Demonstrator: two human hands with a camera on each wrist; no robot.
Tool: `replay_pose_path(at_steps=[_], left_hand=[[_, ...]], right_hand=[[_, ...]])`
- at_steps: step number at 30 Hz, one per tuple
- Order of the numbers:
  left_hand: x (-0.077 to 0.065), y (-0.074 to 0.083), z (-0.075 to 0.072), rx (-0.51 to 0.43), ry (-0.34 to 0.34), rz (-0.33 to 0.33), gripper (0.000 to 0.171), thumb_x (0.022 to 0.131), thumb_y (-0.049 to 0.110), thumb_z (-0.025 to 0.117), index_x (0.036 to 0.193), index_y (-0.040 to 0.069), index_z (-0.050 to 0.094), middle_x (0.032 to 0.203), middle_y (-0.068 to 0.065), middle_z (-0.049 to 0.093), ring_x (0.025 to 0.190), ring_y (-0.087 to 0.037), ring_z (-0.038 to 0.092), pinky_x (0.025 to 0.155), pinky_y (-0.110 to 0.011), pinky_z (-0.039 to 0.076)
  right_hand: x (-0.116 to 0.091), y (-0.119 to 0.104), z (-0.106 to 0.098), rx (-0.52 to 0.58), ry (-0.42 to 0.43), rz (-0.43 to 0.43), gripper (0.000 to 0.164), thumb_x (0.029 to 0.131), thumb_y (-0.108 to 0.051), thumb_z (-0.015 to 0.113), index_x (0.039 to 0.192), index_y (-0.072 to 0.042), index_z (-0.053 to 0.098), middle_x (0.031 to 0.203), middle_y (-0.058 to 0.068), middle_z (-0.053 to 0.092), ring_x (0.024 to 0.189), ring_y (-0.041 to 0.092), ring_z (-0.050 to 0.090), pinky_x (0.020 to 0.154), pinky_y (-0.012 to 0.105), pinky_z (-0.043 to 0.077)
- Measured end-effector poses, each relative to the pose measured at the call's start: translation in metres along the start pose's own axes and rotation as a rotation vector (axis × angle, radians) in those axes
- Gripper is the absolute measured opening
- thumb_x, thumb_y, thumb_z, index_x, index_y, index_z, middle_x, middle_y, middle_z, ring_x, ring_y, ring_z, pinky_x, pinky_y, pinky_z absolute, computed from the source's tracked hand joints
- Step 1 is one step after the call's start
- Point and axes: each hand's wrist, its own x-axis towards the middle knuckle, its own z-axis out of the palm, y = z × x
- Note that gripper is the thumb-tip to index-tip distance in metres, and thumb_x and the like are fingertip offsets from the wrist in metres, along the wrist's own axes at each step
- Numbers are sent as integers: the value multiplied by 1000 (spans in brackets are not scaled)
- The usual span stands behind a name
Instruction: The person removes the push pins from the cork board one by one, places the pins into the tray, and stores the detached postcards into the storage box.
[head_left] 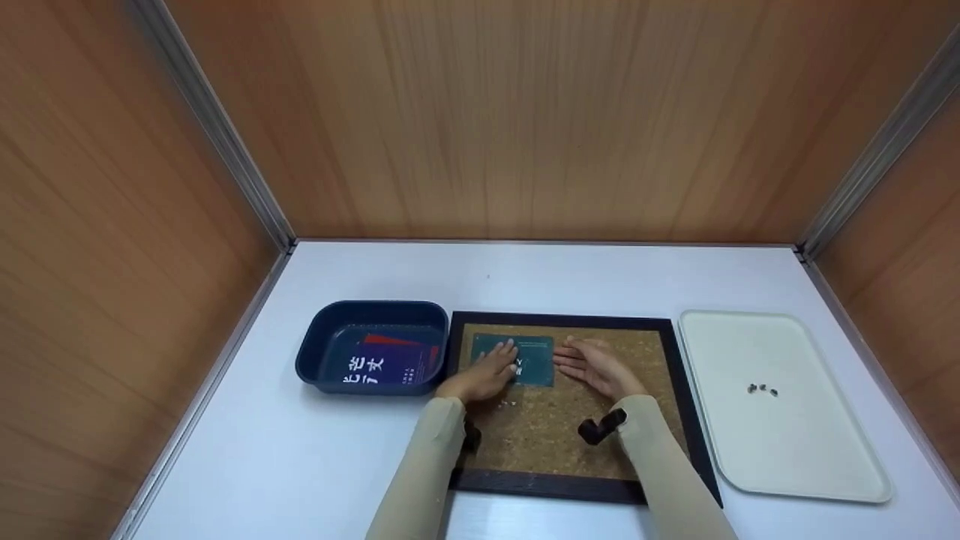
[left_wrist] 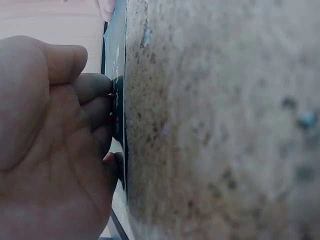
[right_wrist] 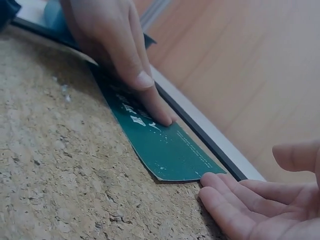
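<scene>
A green card with white print lies flat near the upper left of a cork board in a dark frame. My left hand rests on the card's left part, its fingers extended and covering some of the print. At the card's right edge is my right hand, turned on its side with the palm toward the card. In the right wrist view, the fingertips of that hand touch the card's short edge, and the thumb stands apart. Neither hand grips anything.
Left of the board stands a dark blue bin with a purple card and a red card inside. To the right, a white tray carries a few small metallic pieces. Wood-grain panels enclose the white table.
</scene>
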Motion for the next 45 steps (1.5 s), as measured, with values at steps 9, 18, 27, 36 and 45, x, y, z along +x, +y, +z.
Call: replay_pose_path(at_steps=[9, 18, 27, 36, 45], left_hand=[[0, -1, 2, 16, -4, -3, 52, 107, 27, 25, 153, 4, 18, 162, -11, 7, 151, -28, 2, 123, -47, 4], [1, -2, 1, -1, 3, 3, 52, 107, 28, 27, 153, 5, 19, 162, -10, 8, 151, -27, 3, 123, -48, 5], [1, -2, 0, -12, -1, 11, 52, 107, 28, 27, 153, 5, 19, 162, -10, 7, 151, -27, 2, 123, -48, 4], [2, -2, -1, -20, 4, 6, 52, 107, 28, 27, 153, 5, 20, 162, -10, 8, 151, -27, 3, 123, -48, 5], [1, -1, 0, -5, 8, -11, 52, 107, 28, 27, 153, 7, 20, 162, -8, 9, 151, -25, 4, 123, -46, 5]], right_hand=[[1, 1, 1, -48, 36, 8, 43, 103, -20, 44, 137, 6, 44, 135, 25, 54, 112, 24, 64, 96, 34, 53], [1, -1, 5, -101, 56, 2, 42, 102, -21, 47, 136, 4, 45, 134, 22, 54, 106, 19, 62, 100, 35, 51], [0, -2, 12, -120, 61, -5, 29, 102, -16, 46, 125, 0, 50, 124, 17, 56, 103, 19, 61, 94, 35, 54], [2, 1, 21, -254, 69, -46, 44, 102, -16, 48, 140, 4, 42, 137, 25, 47, 123, 33, 53, 99, 39, 51], [5, 6, 32, -424, 166, -99, 41, 97, -15, 55, 131, 6, 51, 116, 19, 59, 99, 23, 62, 82, 33, 56]])
